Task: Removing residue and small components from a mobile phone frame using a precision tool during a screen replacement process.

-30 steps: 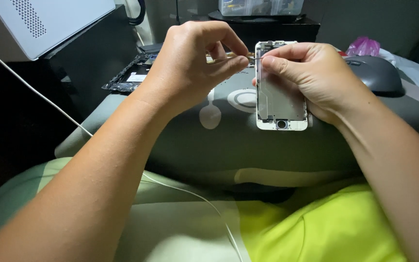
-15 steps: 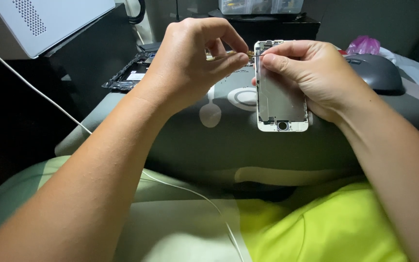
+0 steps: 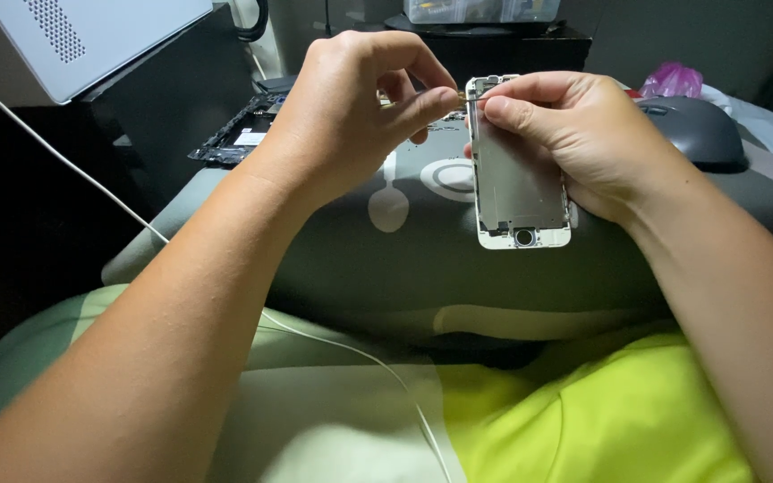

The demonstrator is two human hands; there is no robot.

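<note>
My right hand (image 3: 574, 134) holds a white phone screen panel (image 3: 516, 179) upright, its grey metal back plate facing me and a round button hole at the bottom. The thumb presses on the panel's top edge. My left hand (image 3: 360, 107) is pinched, thumb against forefinger, right at the panel's top left corner; whether a small part sits between the fingertips is too small to tell. Both hands hover over a grey cushion (image 3: 422, 241) printed with white shapes.
An opened phone body (image 3: 239, 134) lies on a dark surface at the back left. A white box (image 3: 91, 36) stands at top left, a white cable (image 3: 64, 161) runs across. A dark computer mouse (image 3: 695, 130) and pink bag (image 3: 673, 80) sit at right.
Both hands and the panel have stayed nearly in place; my left fingertips have shifted slightly closer to the panel's top corner.
</note>
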